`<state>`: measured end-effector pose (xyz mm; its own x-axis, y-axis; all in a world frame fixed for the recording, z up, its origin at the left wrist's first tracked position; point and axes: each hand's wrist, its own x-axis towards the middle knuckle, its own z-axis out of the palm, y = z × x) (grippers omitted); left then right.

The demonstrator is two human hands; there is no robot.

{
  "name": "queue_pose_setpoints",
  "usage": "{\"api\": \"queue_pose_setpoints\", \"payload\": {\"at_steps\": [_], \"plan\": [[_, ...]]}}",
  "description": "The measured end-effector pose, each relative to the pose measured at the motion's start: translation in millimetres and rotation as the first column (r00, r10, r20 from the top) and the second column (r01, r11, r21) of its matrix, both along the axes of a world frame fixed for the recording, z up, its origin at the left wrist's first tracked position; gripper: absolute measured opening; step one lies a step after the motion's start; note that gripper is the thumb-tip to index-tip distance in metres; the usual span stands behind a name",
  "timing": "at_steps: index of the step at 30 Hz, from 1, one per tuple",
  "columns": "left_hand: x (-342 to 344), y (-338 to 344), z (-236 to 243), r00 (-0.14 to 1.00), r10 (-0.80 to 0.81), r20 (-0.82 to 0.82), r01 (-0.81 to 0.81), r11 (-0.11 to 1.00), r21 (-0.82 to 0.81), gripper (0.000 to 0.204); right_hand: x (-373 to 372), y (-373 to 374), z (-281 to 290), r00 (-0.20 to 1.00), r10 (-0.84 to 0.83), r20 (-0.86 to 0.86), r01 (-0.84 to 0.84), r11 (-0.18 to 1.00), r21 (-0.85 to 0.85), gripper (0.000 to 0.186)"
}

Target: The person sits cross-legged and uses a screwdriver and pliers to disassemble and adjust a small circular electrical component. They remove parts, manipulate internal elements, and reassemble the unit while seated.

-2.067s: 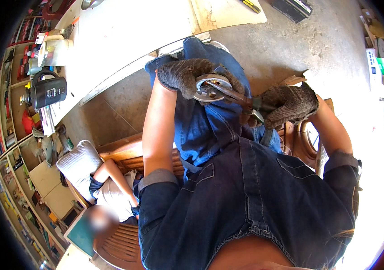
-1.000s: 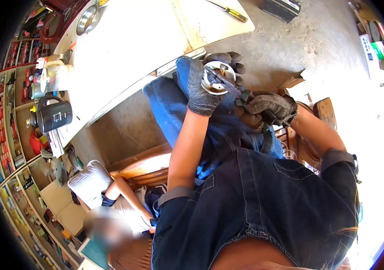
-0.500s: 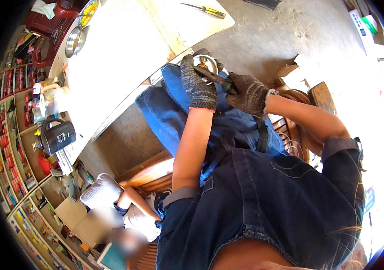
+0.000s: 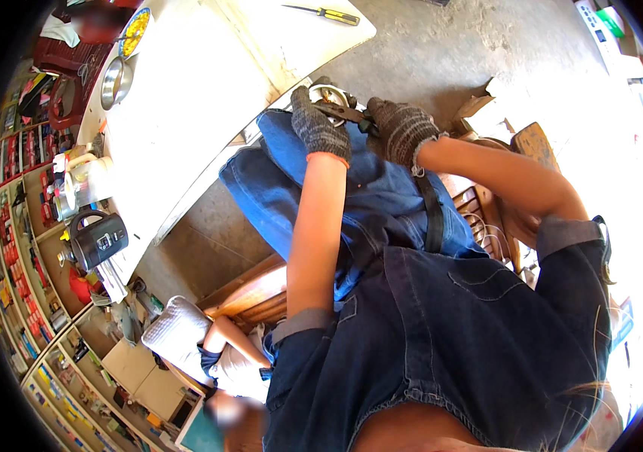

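In a dark grey knit glove, my left hand (image 4: 320,126) is closed around a round, white-rimmed part (image 4: 327,93) with metallic bits inside. I cannot make out what kind of part it is. My right hand (image 4: 403,129), gloved likewise, grips the dark handles of pliers (image 4: 345,113). The pliers' jaws lie over the near side of the round part, and my left fingers partly hide where they meet. Both hands are above my knees in blue jeans (image 4: 284,192), beside the table's edge.
On the white table (image 4: 193,90) lie a yellow-and-black screwdriver (image 4: 336,15), a metal bowl (image 4: 116,83), a dish of yellow food (image 4: 135,32) and a dark jug (image 4: 97,237). Another person (image 4: 235,361) sits at the lower left, near shelves (image 4: 16,271). A wooden chair (image 4: 536,151) is at right.
The view has shifted slightly, and both hands appear a little further left and up. My right hand has turned on the pliers' handles. The round part is still held.
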<state>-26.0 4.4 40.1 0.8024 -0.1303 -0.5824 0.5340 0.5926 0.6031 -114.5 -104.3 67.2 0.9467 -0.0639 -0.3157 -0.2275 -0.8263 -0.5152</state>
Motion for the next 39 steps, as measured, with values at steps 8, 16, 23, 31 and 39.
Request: {"api": "queue_pose_setpoints", "payload": {"at_steps": [8, 16, 23, 31, 39], "plan": [[21, -7, -20, 0.970, -0.231, -0.077, 0.230, 0.973, -0.019, 0.048, 20, -16, -7, 0.997, 0.008, -0.080, -0.016, 0.995, -0.102, 0.033], [4, 7, -30, 0.884, -0.161, 0.440, 0.218, 0.972, -0.083, 0.074, -20, -5, -26, 0.807, 0.196, -0.557, 0.558, 0.052, 0.828, 0.018], [3, 18, -16, 0.900, -0.191, 0.392, 0.348, 0.857, -0.381, 0.084, -22, -8, -15, 0.744, 0.571, -0.347, 0.648, -0.489, 0.584, 0.017], [4, 28, -14, 0.933, -0.216, 0.289, 0.359, 0.640, -0.679, 0.089, -33, -11, 14, 0.794, 0.535, -0.290, 0.581, -0.527, 0.620, 0.026], [3, 21, -29, 0.831, -0.296, 0.470, 0.497, 0.774, -0.392, 0.074, -33, -10, -6, 0.719, 0.544, -0.433, 0.681, -0.427, 0.595, 0.020]]}}
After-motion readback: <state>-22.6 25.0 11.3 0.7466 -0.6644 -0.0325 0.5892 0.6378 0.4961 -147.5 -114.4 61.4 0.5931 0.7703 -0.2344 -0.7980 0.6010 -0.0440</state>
